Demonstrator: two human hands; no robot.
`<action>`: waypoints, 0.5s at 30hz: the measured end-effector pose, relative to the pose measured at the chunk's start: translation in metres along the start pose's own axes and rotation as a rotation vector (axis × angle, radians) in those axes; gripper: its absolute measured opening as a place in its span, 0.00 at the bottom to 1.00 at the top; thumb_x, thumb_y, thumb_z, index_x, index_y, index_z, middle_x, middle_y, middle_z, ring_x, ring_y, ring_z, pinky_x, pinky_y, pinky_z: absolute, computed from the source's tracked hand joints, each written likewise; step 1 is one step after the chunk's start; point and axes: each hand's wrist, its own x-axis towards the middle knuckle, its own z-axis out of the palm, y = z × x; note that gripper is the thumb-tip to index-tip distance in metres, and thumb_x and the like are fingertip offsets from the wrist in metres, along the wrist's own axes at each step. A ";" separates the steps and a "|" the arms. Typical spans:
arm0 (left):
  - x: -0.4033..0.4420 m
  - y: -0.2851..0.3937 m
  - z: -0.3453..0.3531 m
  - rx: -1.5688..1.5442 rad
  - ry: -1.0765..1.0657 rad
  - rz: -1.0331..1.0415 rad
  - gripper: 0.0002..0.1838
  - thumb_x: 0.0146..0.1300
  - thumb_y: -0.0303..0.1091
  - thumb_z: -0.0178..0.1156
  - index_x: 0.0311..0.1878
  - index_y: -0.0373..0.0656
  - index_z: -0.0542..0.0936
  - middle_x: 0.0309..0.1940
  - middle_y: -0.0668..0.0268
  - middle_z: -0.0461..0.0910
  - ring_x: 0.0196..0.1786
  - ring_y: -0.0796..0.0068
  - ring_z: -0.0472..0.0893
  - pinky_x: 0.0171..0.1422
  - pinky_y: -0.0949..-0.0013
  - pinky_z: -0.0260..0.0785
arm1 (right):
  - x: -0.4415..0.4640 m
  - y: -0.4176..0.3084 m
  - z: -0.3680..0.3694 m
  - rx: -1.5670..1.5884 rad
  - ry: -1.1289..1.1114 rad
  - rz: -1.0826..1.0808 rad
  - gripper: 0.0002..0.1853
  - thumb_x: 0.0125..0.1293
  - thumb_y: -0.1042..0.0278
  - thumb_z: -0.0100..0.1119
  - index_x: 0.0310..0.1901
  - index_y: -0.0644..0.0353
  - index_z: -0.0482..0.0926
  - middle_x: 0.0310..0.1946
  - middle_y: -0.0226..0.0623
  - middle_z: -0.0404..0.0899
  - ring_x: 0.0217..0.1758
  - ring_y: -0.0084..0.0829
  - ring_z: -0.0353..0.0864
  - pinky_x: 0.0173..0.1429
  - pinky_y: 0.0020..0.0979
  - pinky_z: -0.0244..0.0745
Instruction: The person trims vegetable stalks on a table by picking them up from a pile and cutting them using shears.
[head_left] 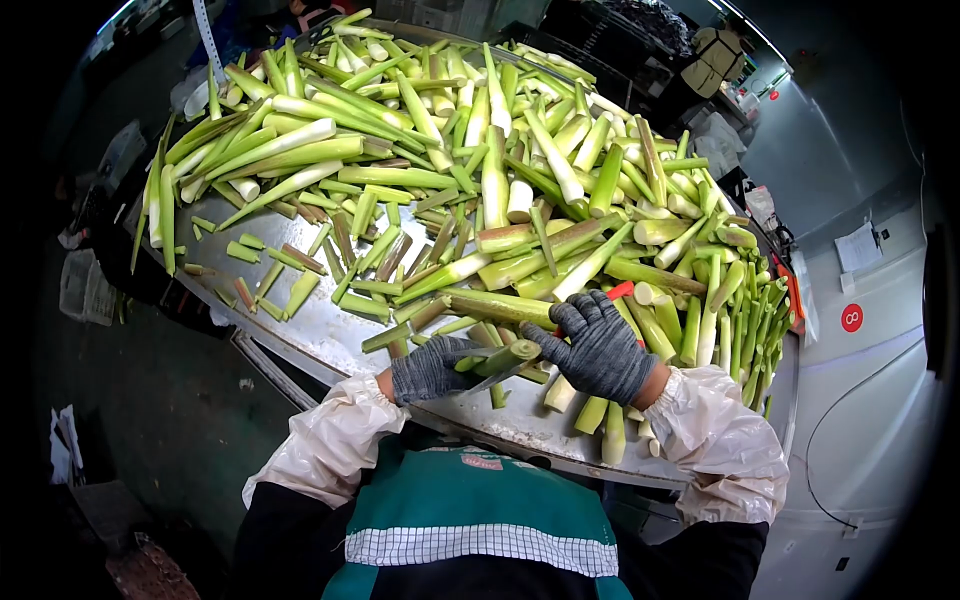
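1. The stalk (pixel 518 352) is near the front edge of the tabletop (pixel 335 330), in front of the person, its green end pointing toward the right hand. It looks fairly light and stiff, with firm, smooth flesh that would probably snap or bruise if bent hard.
2. The left hand (pixel 430 370), in a grey knit glove, has its fingers curled around this stalk; their exact wrap is partly hidden. The thick middle seems the surest place to hold, well back from any edge; a moist cut face would likely be slippery, though the knit should add grip.
3. The right hand (pixel 605 345), gloved alike, has its fingers closed around what looks like a red-handled knife (pixel 621 290). A grey blade seems to lie against the stalk, so the handle is the only safe hold there.
4. Short cut pieces (pixel 301 290) lie scattered on the metal to the left; being small and light, they would probably roll or slide and suit a fingertip pinch.
5. Beyond, a heap of stalks (pixel 490 180) lies crosswise. Single ones should lift easily by the thick pale end, but tangled ones may drag neighbours.
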 end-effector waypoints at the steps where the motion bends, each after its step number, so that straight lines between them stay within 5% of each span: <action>1: -0.001 -0.001 0.001 -0.089 -0.011 -0.106 0.18 0.51 0.34 0.61 0.47 0.47 0.75 0.34 0.62 0.79 0.36 0.65 0.79 0.42 0.68 0.70 | -0.001 0.001 0.002 0.001 -0.012 -0.003 0.23 0.46 0.68 0.53 0.50 0.49 0.73 0.32 0.38 0.69 0.30 0.37 0.68 0.33 0.37 0.65; 2: -0.001 -0.002 0.002 -0.180 -0.019 -0.213 0.18 0.50 0.33 0.60 0.47 0.47 0.75 0.34 0.62 0.79 0.36 0.65 0.79 0.42 0.68 0.70 | -0.003 0.001 0.003 -0.002 -0.012 -0.001 0.23 0.46 0.68 0.53 0.50 0.49 0.73 0.32 0.38 0.69 0.30 0.37 0.68 0.33 0.37 0.65; 4: 0.001 0.006 -0.002 0.103 -0.048 -0.080 0.17 0.52 0.34 0.60 0.48 0.47 0.75 0.35 0.61 0.79 0.37 0.65 0.79 0.42 0.69 0.70 | -0.007 -0.001 0.004 0.051 -0.125 0.025 0.23 0.47 0.67 0.52 0.50 0.49 0.73 0.31 0.37 0.68 0.28 0.36 0.68 0.32 0.36 0.64; 7: 0.002 0.008 -0.002 -0.011 -0.058 -0.089 0.19 0.52 0.35 0.62 0.49 0.47 0.75 0.37 0.61 0.79 0.37 0.68 0.79 0.42 0.69 0.70 | -0.008 0.001 0.002 0.068 -0.119 0.006 0.21 0.48 0.68 0.52 0.48 0.50 0.74 0.27 0.36 0.68 0.27 0.36 0.67 0.31 0.36 0.64; 9: 0.005 0.015 -0.005 -0.105 -0.171 -0.245 0.22 0.49 0.29 0.64 0.51 0.44 0.74 0.39 0.66 0.79 0.41 0.78 0.77 0.46 0.72 0.70 | -0.012 0.002 0.001 0.079 -0.113 0.000 0.21 0.47 0.68 0.52 0.48 0.52 0.74 0.26 0.36 0.67 0.26 0.36 0.68 0.30 0.37 0.64; 12: 0.013 0.033 -0.008 -0.150 -0.122 -0.299 0.22 0.50 0.27 0.63 0.51 0.44 0.74 0.41 0.67 0.78 0.43 0.77 0.76 0.50 0.71 0.68 | -0.015 0.006 0.000 0.111 -0.214 0.082 0.21 0.47 0.71 0.53 0.48 0.55 0.73 0.24 0.38 0.67 0.26 0.38 0.69 0.28 0.38 0.65; 13: 0.012 0.018 0.000 -0.266 -0.045 -0.123 0.22 0.51 0.26 0.62 0.51 0.43 0.74 0.43 0.68 0.78 0.46 0.77 0.75 0.53 0.71 0.66 | -0.012 0.010 -0.002 0.139 -0.138 0.143 0.22 0.47 0.70 0.54 0.48 0.55 0.72 0.24 0.38 0.68 0.26 0.38 0.70 0.28 0.37 0.66; 15: 0.010 0.019 -0.003 -0.288 -0.099 -0.222 0.21 0.51 0.26 0.62 0.51 0.43 0.74 0.43 0.68 0.77 0.46 0.77 0.75 0.53 0.72 0.66 | -0.008 0.016 0.000 0.269 0.008 0.238 0.23 0.46 0.71 0.55 0.48 0.57 0.70 0.26 0.40 0.71 0.28 0.42 0.72 0.32 0.37 0.70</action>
